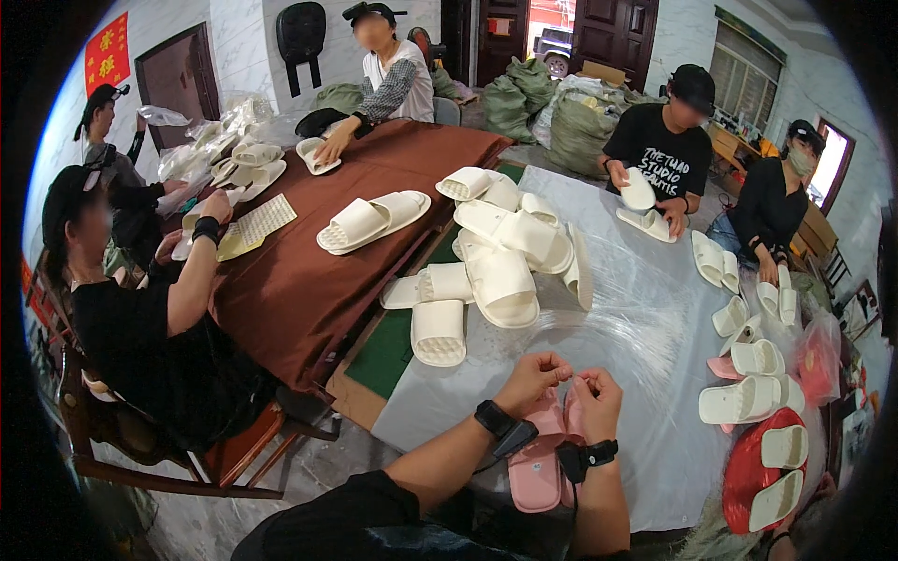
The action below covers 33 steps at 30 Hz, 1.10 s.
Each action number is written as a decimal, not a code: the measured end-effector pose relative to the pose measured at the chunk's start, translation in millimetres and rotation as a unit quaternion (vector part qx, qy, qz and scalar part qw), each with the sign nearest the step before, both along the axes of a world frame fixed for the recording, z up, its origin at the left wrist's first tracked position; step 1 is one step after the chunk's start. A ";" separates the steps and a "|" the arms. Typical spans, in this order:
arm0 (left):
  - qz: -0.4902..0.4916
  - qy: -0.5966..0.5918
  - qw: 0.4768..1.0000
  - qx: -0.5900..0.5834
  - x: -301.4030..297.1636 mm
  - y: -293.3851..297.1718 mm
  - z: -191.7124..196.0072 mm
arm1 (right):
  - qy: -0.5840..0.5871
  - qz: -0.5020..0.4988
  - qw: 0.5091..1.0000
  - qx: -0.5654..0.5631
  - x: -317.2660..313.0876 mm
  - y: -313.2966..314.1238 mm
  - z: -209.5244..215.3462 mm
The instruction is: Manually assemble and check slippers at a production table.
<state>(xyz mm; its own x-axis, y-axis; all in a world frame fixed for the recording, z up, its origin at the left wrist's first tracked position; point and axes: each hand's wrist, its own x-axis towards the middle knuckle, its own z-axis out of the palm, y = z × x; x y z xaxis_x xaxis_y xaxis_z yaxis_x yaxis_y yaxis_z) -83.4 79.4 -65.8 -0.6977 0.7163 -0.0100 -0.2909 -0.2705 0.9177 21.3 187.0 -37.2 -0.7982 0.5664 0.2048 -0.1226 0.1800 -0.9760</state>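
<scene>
My left hand (535, 382) and my right hand (597, 397) meet just above a pair of pink slippers (535, 479). Fingertips of both are pinched close together; whatever lies between them, if anything, is too small to make out. The slippers rest side by side near the table's front edge, partly covered by my hands and the dark wrist straps. Beyond my hands, a heap of cream slippers (505, 238) is piled on the plastic-covered table (617, 318).
A brown-covered table (290, 299) adjoins on the left, with a cream slipper pair (372, 222) on it. Several people sit around, handling slippers. More cream slippers (744, 400) line the right edge by a red plastic bag (739, 477). Green sacks (585, 131) stand behind.
</scene>
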 end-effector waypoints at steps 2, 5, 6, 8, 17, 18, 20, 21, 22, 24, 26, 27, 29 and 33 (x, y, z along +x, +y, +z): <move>-0.003 0.026 1.000 -0.005 0.5 0.3 -0.1 | -0.002 -0.003 1.000 0.008 0.1 1.7 -1.8; -0.002 0.033 0.999 -0.011 -0.6 1.7 -4.2 | -0.020 -0.016 0.999 0.038 0.5 3.9 -6.1; 0.002 0.036 0.999 -0.018 0.4 0.6 -2.7 | -0.019 -0.018 0.999 0.036 1.2 3.9 -6.1; -0.012 0.017 0.999 -0.024 0.8 -1.0 0.5 | -0.019 -0.023 0.999 0.032 2.3 3.4 -5.6; -0.012 0.017 1.000 -0.015 -0.5 1.0 -1.8 | -0.010 -0.012 1.000 0.012 0.8 0.1 -0.6; -0.011 0.020 1.000 -0.016 -0.3 1.0 -1.9 | -0.019 -0.012 1.000 0.016 1.8 0.4 0.6; -0.012 0.016 1.000 -0.016 -0.3 0.6 -2.6 | -0.027 -0.012 0.999 0.020 1.6 0.8 -0.1; -0.013 0.013 1.000 -0.015 0.1 0.5 -2.4 | -0.023 -0.012 0.999 0.024 1.3 1.2 -1.3; -0.013 0.012 1.000 -0.015 0.4 0.7 -2.2 | -0.019 -0.012 0.999 0.027 1.2 1.4 -2.0; -0.006 0.007 1.000 -0.006 0.4 1.2 -2.0 | -0.020 -0.011 0.999 0.024 1.2 0.4 0.2; -0.007 0.013 1.000 -0.013 -0.6 0.2 -2.0 | -0.020 -0.010 1.000 0.021 0.2 0.3 -0.1; -0.009 0.019 1.000 -0.019 -0.7 0.0 -2.6 | -0.021 -0.011 1.000 0.015 0.0 0.4 -1.5; -0.005 0.027 1.000 -0.013 -1.7 0.9 -3.6 | -0.022 -0.011 1.000 0.009 -0.7 0.4 -1.7; -0.014 0.013 1.000 -0.017 0.7 -0.2 2.6 | -0.015 -0.013 1.000 0.020 -0.7 3.7 -6.5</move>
